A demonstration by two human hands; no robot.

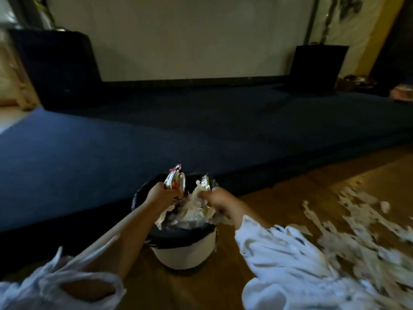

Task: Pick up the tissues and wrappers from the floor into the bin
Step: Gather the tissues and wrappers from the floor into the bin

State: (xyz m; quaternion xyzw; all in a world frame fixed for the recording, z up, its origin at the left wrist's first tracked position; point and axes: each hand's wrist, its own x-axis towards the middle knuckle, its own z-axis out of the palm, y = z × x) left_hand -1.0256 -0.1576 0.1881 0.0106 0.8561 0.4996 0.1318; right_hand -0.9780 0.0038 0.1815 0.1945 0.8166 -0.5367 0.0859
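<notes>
Two hands are over the bin in the head view, and both have rubbish in them. The left hand [159, 193] has its fingers curled round a crinkly red and silver foil wrapper [173, 180], which sticks up above the knuckles. The right hand [218, 199] is bunched round a pale yellowish crumpled wrapper [203, 187]. It's blurry on that side, so I can't tell exactly how the fingers sit.

Right under both hands is a round white plastic bin with a black liner bag [185, 253]. It's already stuffed with a heap of crumpled pale tissues and clear wrappers [190, 214] that reaches the rim, and the two held wrappers are just above that pile. The hands are near each other but not touching.

Loose white sleeves [279, 253] cover the forearms on the near side of the hands. The bin stands on a brown wooden floor [279, 189]. Out past the right hand there are smeared white scraps [357, 211] on it, too blurred to say what they are.

Beyond the hands is a low dark blue carpeted platform [156, 130]. A big black box [60, 68] stands on it far off to the left-hand side, and a smaller black box [317, 68] far off to the right-hand side.
</notes>
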